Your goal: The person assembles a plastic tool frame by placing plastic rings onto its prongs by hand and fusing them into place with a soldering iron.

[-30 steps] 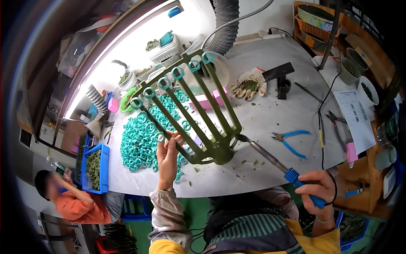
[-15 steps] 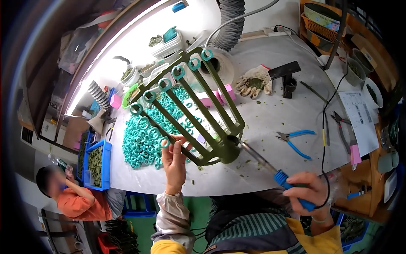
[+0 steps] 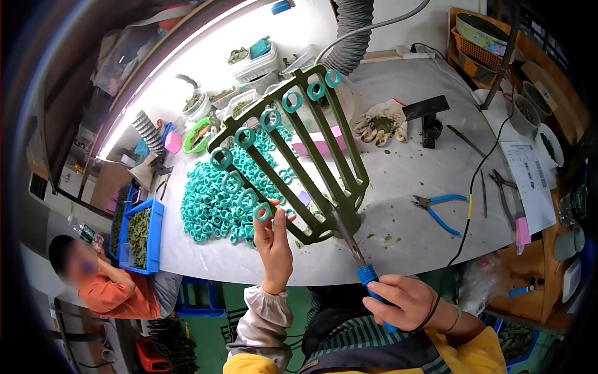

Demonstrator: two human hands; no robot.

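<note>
My left hand (image 3: 274, 252) pinches a teal ring (image 3: 262, 212) against the left outer bar of an olive-green pronged rack (image 3: 350, 223). More teal rings sit along the rack's top bar and down that left side. My right hand (image 3: 402, 302) is wrapped round the blue handle of a soldering iron (image 3: 367, 274). The iron's metal shaft slants up to the left across the rack's round hub; whether its tip touches a bar I cannot tell. Behind the rack lies a heap of loose teal rings (image 3: 208, 206).
Blue-handled pliers (image 3: 441, 198) lie on the grey table (image 3: 398, 255), right of the rack. Further back are a stained glove (image 3: 381, 121) and a black stand (image 3: 428, 118). The iron's cord runs up the right side. At far left sits a person in orange (image 3: 121, 290), beside a blue bin (image 3: 152, 243).
My right hand has brought the soldering iron leftward, so its shaft now overlaps the rack. The rack has turned slightly, and my left hand has shifted a little right with the ring.
</note>
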